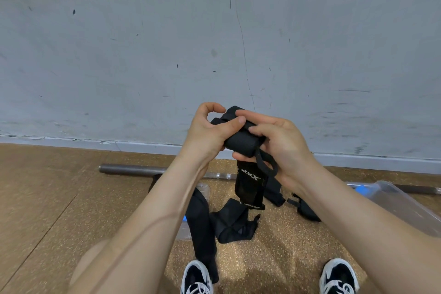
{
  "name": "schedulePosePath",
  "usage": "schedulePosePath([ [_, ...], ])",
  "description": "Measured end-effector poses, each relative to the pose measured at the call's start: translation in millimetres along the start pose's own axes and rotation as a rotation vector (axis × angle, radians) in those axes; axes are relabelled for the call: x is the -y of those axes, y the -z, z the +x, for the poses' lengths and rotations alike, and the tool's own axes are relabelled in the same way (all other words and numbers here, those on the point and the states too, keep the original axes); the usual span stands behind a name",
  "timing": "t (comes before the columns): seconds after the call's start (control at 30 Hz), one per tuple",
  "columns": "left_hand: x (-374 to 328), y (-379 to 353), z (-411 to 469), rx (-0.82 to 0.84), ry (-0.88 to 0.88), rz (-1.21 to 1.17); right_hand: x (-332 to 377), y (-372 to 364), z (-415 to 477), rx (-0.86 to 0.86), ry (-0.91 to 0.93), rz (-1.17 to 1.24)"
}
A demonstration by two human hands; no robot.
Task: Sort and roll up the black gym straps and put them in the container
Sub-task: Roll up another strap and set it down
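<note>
The left hand (210,131) and right hand (281,145) clamp a part-rolled black gym strap (241,142) above the floor (71,198); a slackened thumb could let the coil unwind.

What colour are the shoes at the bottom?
The shoes are black with white trim and laces, shown best in the head view.

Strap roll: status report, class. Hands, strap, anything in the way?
Left hand and right hand both grip the strap roll, tail hanging. Loose straps on floor below. Clear container at right; nothing blocking it.
</note>
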State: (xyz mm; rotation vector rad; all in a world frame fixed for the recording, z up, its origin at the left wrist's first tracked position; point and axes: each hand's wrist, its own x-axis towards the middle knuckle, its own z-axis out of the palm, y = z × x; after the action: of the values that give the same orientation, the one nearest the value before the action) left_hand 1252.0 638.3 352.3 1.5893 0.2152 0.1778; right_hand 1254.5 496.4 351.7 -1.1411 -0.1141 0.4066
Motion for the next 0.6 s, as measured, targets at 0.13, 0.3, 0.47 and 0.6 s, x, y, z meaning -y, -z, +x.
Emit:
schedulePosePath([
  [0.13,0,2,-1,0.028,0.059,0.093,-3,2,0,0.019,0.061,-0.098],
  [0.3,2,9,-2,0.168,0.027,0.237,4,3,-1,0.037,0.036,-0.148],
  [0.47,-3,34,-2,0.523,-0.053,-0.004,14,7,1,0.079,-0.006,-0.034],
  [0.6,-5,38,-4,0.606,-0.136,-0.025,16,10,0,0.109,-0.048,0.013],
])
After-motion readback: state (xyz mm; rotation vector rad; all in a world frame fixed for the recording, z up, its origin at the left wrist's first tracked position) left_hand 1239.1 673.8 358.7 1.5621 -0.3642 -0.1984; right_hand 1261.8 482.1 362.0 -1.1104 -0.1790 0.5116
